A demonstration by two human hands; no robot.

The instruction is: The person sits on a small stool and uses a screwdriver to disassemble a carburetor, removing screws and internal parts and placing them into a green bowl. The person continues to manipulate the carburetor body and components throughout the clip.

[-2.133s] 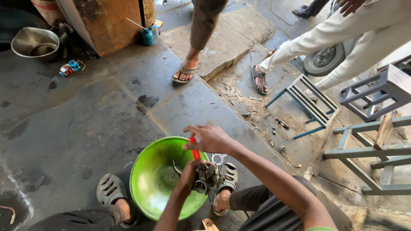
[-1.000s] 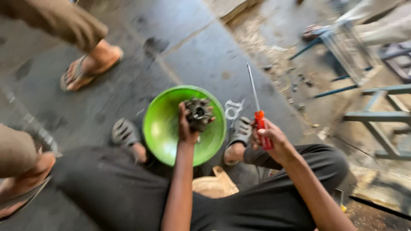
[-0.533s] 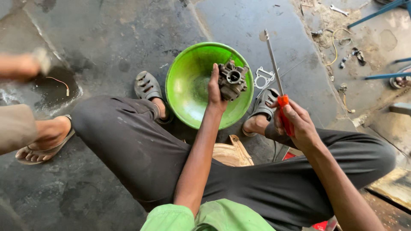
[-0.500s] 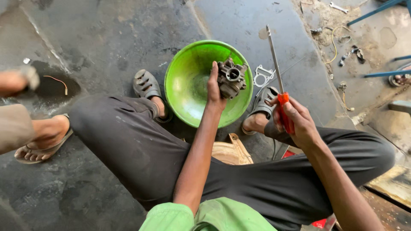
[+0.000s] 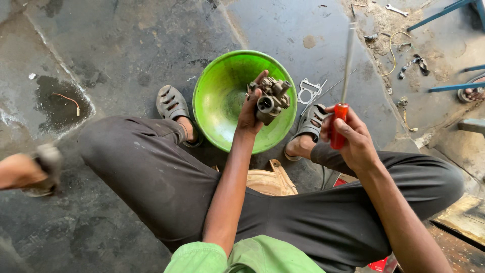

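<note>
Carburettor (image 5: pixel 270 99): dull grey cast metal, rough and grimy. Screwdriver (image 5: pixel 342 96): glossy red plastic handle, plain steel shaft. Basin (image 5: pixel 222 103): smooth glossy green plastic. Floor (image 5: pixel 126 55): rough matt concrete, stained. Trousers (image 5: pixel 166 177): dark matt cloth.

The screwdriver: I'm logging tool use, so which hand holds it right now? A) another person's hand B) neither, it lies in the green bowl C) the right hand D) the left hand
C: the right hand grips the red-handled screwdriver, shaft pointing up and away, while the left hand holds a grey metal part over the green bowl.
</note>
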